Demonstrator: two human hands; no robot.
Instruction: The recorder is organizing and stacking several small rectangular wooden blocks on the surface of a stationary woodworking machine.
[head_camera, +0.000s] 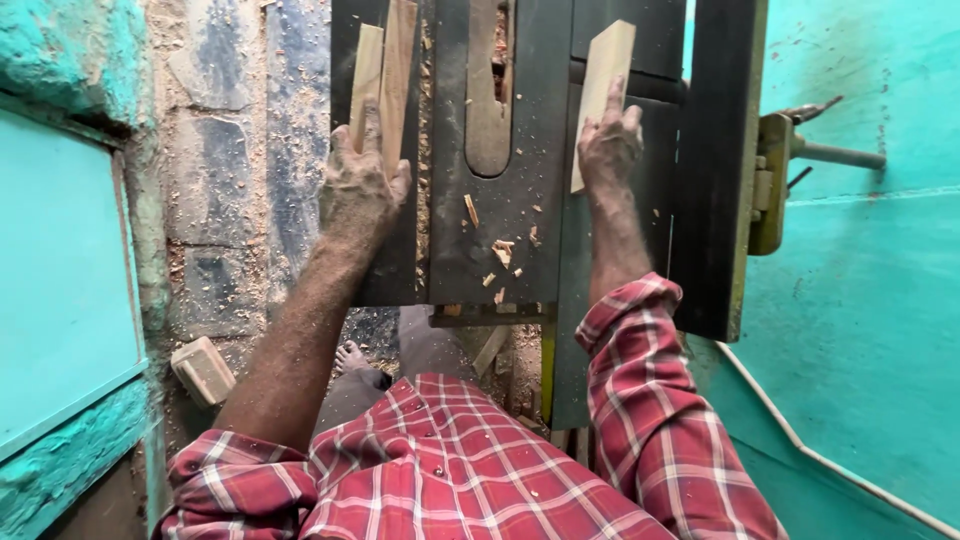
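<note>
I wear a red plaid shirt (450, 470) crossed with white and dark lines in a check. Both sleeves are rolled, the left sleeve (235, 480) bunched above the elbow and the right sleeve (650, 400) folded into a cuff at mid-forearm. Fine sawdust clings to my bare forearms, my left hand (360, 185) and right hand (608, 145). Below the shirt show grey trousers (425, 350) and one bare foot (352, 357).
</note>
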